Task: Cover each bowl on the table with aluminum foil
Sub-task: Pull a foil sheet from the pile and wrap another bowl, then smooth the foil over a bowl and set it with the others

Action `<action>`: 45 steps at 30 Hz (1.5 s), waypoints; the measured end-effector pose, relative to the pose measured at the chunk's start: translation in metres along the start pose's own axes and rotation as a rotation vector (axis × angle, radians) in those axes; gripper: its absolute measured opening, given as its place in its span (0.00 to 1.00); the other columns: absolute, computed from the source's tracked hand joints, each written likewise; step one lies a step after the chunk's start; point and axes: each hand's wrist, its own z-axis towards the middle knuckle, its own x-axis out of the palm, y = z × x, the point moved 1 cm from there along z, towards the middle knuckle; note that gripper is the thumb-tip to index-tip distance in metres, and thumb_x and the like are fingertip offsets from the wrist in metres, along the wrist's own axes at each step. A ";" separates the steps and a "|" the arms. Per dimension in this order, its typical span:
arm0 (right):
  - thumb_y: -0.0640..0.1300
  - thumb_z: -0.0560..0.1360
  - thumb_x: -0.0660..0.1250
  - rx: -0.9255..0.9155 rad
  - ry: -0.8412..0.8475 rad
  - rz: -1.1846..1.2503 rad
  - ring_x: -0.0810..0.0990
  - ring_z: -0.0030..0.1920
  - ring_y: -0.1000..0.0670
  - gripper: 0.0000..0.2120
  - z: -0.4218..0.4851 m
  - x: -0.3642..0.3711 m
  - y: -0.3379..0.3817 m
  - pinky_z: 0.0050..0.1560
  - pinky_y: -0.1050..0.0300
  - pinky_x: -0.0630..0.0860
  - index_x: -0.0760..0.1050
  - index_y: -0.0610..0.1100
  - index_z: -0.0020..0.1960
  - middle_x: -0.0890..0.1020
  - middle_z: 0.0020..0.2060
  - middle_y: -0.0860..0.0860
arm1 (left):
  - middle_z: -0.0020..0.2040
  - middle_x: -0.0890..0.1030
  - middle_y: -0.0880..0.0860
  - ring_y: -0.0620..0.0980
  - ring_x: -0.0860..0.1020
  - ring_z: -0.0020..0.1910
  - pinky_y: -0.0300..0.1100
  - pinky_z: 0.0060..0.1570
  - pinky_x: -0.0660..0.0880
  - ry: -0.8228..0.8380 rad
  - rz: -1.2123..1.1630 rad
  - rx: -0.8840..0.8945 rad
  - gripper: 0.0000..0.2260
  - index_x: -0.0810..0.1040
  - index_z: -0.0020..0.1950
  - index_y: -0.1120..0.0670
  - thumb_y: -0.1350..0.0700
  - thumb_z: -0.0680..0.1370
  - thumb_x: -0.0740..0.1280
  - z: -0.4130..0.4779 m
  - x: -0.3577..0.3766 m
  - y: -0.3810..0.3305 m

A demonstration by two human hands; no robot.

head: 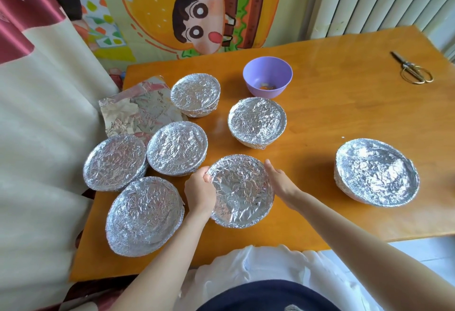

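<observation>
1. Foil-covered bowl [242, 191] sits upright by the near edge of the table [344, 113], mouth up; it is round, with no long axis.
2. Six more covered bowls [177, 148] spread between the left and right edges.
3. Foil sheet [133, 111] lies at the far left corner.
4. Left hand [200, 192] pinches the bowl's left rim; right hand [279, 181] cups its right side.
5. Purple bowl [267, 76], uncovered, stands toward the far edge.
6. Scissors [413, 70] lie at the far right corner, blades pointing away.

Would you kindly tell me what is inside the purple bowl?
The purple bowl holds small orange and pale bits; its near wall hides part of the bottom.
</observation>
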 end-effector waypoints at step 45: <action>0.38 0.81 0.54 -0.683 -0.089 -0.803 0.68 0.66 0.43 0.18 0.035 0.064 0.130 0.64 0.56 0.60 0.63 0.38 0.70 0.70 0.65 0.42 | 0.66 0.71 0.53 0.52 0.68 0.67 0.44 0.69 0.59 0.127 0.588 0.566 0.16 0.71 0.67 0.57 0.61 0.80 0.59 0.062 -0.096 0.039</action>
